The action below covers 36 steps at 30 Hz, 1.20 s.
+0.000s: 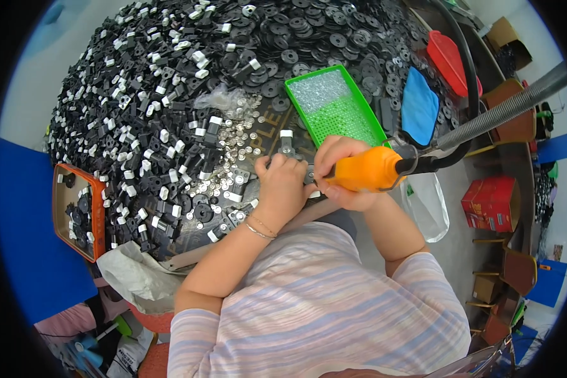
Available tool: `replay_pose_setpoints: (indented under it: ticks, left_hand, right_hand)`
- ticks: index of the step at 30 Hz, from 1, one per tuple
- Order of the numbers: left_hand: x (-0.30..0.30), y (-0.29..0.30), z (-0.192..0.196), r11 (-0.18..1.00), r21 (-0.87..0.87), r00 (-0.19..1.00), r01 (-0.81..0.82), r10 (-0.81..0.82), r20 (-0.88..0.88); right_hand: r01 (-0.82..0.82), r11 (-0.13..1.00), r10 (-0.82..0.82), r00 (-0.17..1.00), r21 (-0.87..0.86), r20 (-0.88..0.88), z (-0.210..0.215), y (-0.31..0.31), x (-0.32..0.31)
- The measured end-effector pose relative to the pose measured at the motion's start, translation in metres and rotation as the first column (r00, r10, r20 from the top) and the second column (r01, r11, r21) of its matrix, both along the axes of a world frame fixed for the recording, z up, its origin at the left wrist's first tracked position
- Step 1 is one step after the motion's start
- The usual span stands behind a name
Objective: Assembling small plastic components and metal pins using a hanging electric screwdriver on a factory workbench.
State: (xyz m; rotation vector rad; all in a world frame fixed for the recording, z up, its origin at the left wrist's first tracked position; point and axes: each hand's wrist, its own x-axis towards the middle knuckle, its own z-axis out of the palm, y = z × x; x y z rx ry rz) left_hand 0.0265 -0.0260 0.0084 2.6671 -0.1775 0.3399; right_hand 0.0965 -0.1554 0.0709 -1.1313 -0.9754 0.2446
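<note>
My right hand (pixel 343 173) is wrapped round an orange power screwdriver (pixel 368 169), which has a black hose at its rear. The tool's tip is hidden behind my fingers. My left hand (pixel 282 189) lies close beside it at the near edge of the table, its fingers curled over a black plastic part (pixel 310 173) that is mostly covered. Just beyond these fingertips lies another black part with a white block (pixel 286 143). Small round metal pieces (pixel 236 142) are scattered to the left of my left hand. A green tray (pixel 366 116) of small silver screws stands beyond my right hand.
Black parts with white blocks (pixel 145 94) heap up at the left, black discs (pixel 309 31) at the back. An orange-rimmed tray (pixel 99 214) stands far left. A blue container (pixel 420 107), a red one (pixel 448 60) and a coiled metal spring (pixel 504 107) are at the right.
</note>
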Motion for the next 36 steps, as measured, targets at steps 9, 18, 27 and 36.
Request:
replay_pose_setpoints:
  ticks: [9,18,27,36]
  left_hand:
    - [-0.011,0.002,0.008,0.999,-0.03,0.997,-0.028,0.03,0.07]
    - [-0.009,0.119,0.024,0.929,0.117,0.934,-0.351,0.338,0.117]
    - [0.096,0.066,0.001,0.989,-0.013,0.979,-0.147,0.144,-0.141]
    - [0.13,0.056,-0.021,0.969,0.099,0.955,-0.226,0.241,-0.173]
  right_hand:
    - [-0.01,0.976,0.047,0.985,0.216,-0.167,0.021,-0.024,0.016]
    - [0.175,0.952,-0.118,0.967,0.25,-0.227,0.008,-0.055,0.024]
    - [0.218,0.951,-0.166,0.959,0.221,-0.23,0.006,-0.05,0.013]
    - [0.329,0.922,-0.261,0.918,0.204,-0.299,-0.002,-0.076,0.013]
